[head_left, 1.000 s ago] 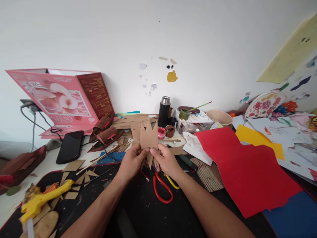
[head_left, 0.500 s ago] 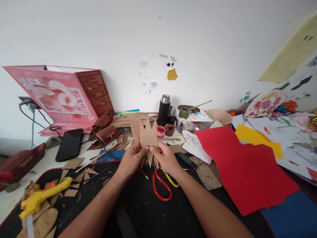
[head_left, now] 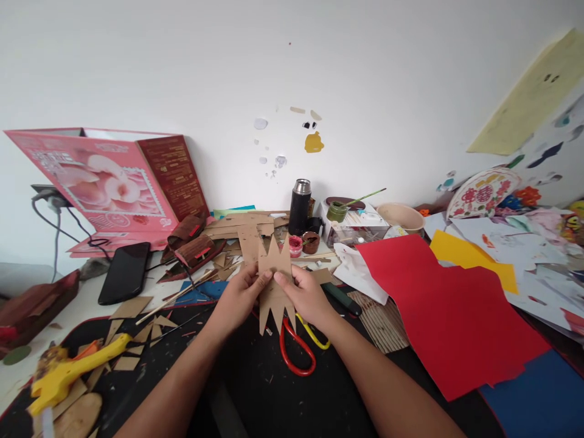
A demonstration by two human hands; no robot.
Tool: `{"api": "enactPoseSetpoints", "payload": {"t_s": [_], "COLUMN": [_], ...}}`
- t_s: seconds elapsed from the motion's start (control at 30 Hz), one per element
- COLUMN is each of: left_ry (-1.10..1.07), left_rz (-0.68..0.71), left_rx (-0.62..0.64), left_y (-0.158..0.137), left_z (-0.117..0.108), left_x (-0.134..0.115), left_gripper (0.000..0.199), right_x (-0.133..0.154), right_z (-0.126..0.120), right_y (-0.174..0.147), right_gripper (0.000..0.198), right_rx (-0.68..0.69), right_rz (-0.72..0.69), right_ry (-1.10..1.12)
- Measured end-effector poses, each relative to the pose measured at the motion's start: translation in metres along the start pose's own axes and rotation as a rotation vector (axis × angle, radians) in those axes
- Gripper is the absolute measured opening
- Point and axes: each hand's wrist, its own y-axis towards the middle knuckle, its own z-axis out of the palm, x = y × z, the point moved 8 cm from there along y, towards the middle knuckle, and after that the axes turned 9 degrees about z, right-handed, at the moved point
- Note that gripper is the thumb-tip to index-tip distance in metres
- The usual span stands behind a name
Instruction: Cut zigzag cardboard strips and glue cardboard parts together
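Between both hands is a cut piece of brown cardboard (head_left: pixel 276 263) with pointed teeth along its top and bottom ends. My left hand (head_left: pixel 244 295) pinches its left edge, thumb on the front face. My right hand (head_left: pixel 308 296) grips the right edge in the same way, the two thumb tips close together. Another cardboard strip (head_left: pixel 247 243) shows behind it by my left fingers; whether I hold that too is unclear. Below the lower teeth lie scissors (head_left: pixel 297 350) with one red and one yellow handle loop, their blades hidden.
A yellow glue gun (head_left: pixel 79 368) and cardboard scraps lie left, near a black phone (head_left: pixel 124 274). Behind the hands stand a black flask (head_left: pixel 300 207) and paint jars (head_left: pixel 311 242). Red paper (head_left: pixel 438 304) and a green-handled cutter (head_left: pixel 341 298) are on the right.
The cardboard piece has tilted toward a flatter face-on view, so its lower teeth now show fully below my hands. Both hands still grip it. The view has shifted slightly.
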Motion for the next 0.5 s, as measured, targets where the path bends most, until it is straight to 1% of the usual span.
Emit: {"api": "enactPoseSetpoints", "payload": {"t_s": [0.1,0.27,0.43,0.5], "left_ry": [-0.017,-0.031,-0.087,-0.097], "left_rz": [-0.015,-0.01,-0.04,-0.038], "left_rx": [0.004,0.001,0.025,0.009], "left_y": [0.002,0.002,0.0,-0.001], "left_z": [-0.004,-0.005,0.002,0.002], "left_x": [0.004,0.009,0.016,0.019], "left_gripper": [0.061,0.057,0.061,0.062], "right_x": [-0.001,-0.002,0.001,0.0], "right_z": [0.005,0.001,0.0,0.001], "right_y": [-0.002,-0.002,-0.002,-0.001], "right_gripper": [0.044,0.045,0.039,0.038], "right_rx": [0.041,0.005,-0.026,-0.033], "right_rz": [-0.006,0.004,-0.04,-0.048], "right_ry": [0.012,-0.001,-0.03,-0.042]}}
